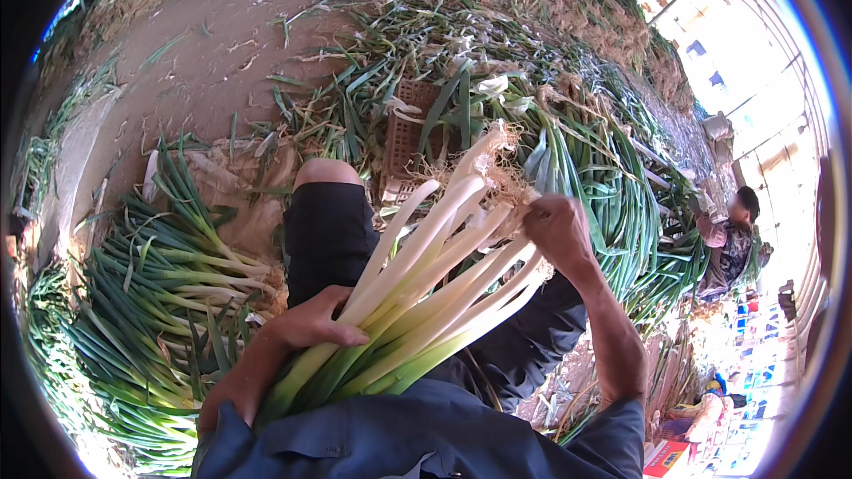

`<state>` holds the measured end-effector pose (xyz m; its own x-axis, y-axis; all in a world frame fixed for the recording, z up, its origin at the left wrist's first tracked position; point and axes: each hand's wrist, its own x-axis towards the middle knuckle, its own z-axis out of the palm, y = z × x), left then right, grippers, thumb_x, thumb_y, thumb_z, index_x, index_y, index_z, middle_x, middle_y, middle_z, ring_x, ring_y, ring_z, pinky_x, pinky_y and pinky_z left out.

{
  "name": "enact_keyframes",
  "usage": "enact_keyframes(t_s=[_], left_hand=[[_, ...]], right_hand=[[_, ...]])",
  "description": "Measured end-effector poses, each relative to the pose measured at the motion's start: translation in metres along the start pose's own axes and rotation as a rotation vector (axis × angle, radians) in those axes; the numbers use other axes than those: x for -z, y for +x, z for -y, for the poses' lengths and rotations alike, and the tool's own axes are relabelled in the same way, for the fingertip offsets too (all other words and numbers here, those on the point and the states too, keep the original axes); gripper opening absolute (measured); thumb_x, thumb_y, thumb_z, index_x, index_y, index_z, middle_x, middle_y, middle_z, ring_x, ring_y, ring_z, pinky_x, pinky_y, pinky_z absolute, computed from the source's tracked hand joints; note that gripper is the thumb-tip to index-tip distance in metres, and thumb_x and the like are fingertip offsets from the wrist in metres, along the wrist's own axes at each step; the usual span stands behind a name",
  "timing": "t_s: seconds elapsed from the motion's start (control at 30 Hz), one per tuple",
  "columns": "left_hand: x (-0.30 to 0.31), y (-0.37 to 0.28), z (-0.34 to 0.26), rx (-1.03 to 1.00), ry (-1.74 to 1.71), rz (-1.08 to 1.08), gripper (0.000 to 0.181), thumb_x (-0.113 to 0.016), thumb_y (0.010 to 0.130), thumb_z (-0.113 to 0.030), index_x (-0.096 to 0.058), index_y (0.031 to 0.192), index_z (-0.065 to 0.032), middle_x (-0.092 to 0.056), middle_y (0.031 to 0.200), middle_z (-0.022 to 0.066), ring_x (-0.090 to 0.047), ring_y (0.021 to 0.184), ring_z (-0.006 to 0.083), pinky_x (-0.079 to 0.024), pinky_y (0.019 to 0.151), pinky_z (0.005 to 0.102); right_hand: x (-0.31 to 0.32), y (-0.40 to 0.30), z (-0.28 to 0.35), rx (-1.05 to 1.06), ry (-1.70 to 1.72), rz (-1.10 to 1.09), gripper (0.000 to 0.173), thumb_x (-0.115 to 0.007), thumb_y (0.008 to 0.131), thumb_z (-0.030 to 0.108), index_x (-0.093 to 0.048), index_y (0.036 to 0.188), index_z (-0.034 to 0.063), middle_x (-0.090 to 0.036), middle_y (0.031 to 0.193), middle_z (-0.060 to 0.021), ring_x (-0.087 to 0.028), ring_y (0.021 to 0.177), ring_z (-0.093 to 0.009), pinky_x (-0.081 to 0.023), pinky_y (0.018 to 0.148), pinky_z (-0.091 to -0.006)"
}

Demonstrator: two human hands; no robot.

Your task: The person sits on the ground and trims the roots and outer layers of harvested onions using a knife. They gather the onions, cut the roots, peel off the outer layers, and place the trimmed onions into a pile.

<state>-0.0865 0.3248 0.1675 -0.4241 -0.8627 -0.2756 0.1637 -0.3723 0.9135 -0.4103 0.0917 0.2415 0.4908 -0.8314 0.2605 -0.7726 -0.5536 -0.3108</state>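
A bundle of long green onions [426,266] lies across my lap, white stalks pointing up and right, green leaves toward my body. My left hand [326,322] wraps around the stalks at their pale green part, the thumb lying over the top. At the other end, my right hand [559,233] is curled closed at the tangled roots [502,189]; its fingertips are hidden from me. To my left, a heap of green onions [153,286] rests with its roots toward my leg. The bundle partly covers my dark trousers [333,233].
A brown plastic crate [406,126] stands beyond my knee among loose leaves. Trimmed onion waste [432,40] covers the ground ahead. More onions [599,179] lie to the right. Another person [725,246] is at the far right. A red box [665,458] sits at lower right.
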Motion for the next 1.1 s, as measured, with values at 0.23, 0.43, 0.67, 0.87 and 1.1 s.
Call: enact_keyframes(t_s=[0.23,0.43,0.67,0.87,1.1], left_hand=[[0.002,-0.006,-0.001,0.015,0.001,-0.018,0.071,-0.08,0.076,-0.031,-0.061,0.133,0.0068,-0.069,0.118,0.0102,-0.061,0.108,0.0163,-0.046,0.099,0.0311],[0.001,-0.004,-0.006,0.024,-0.013,-0.037,0.072,-0.081,0.075,-0.032,-0.062,0.132,0.007,-0.07,0.118,0.0109,-0.062,0.108,0.0173,-0.046,0.099,0.0315],[-0.003,-0.015,-0.014,0.049,-0.017,-0.087,0.076,-0.082,0.073,-0.034,-0.061,0.133,0.0077,-0.069,0.119,0.0119,-0.062,0.11,0.0186,-0.046,0.099,0.032],[-0.005,-0.009,-0.022,0.065,0.048,-0.075,0.077,-0.079,0.072,-0.034,-0.06,0.134,0.0082,-0.069,0.12,0.0125,-0.062,0.11,0.0189,-0.045,0.099,0.0314],[-0.005,-0.001,-0.012,0.053,0.003,0.031,0.077,-0.079,0.073,-0.034,-0.06,0.135,0.0081,-0.069,0.121,0.0128,-0.061,0.111,0.019,-0.045,0.1,0.0317]], right_hand=[[-0.034,0.044,-0.066,-0.153,-0.409,-0.58,0.015,-0.066,0.088,0.011,-0.07,0.074,0.0059,-0.069,0.069,-0.0067,-0.06,0.047,-0.02,-0.049,0.046,-0.0397],[0.036,0.015,-0.113,-0.323,0.064,-0.152,0.032,-0.07,0.09,0.004,-0.071,0.121,-0.0005,-0.078,0.094,-0.0121,-0.074,0.072,-0.019,-0.061,0.065,-0.032],[0.002,-0.071,0.02,-0.245,0.489,0.126,0.047,-0.086,0.078,0.011,-0.067,0.118,-0.0029,-0.078,0.099,-0.0134,-0.077,0.085,-0.018,-0.061,0.075,-0.0284],[-0.02,-0.066,0.018,0.112,0.113,-0.203,0.031,-0.066,0.084,-0.008,-0.069,0.113,0.0005,-0.073,0.091,-0.0156,-0.073,0.07,-0.029,-0.056,0.062,-0.0342],[0.025,-0.038,-0.13,-0.046,-0.388,-0.636,0.015,-0.057,0.094,0.001,-0.069,0.086,0.0068,-0.065,0.07,-0.0064,-0.057,0.051,-0.014,-0.041,0.04,-0.0287]])
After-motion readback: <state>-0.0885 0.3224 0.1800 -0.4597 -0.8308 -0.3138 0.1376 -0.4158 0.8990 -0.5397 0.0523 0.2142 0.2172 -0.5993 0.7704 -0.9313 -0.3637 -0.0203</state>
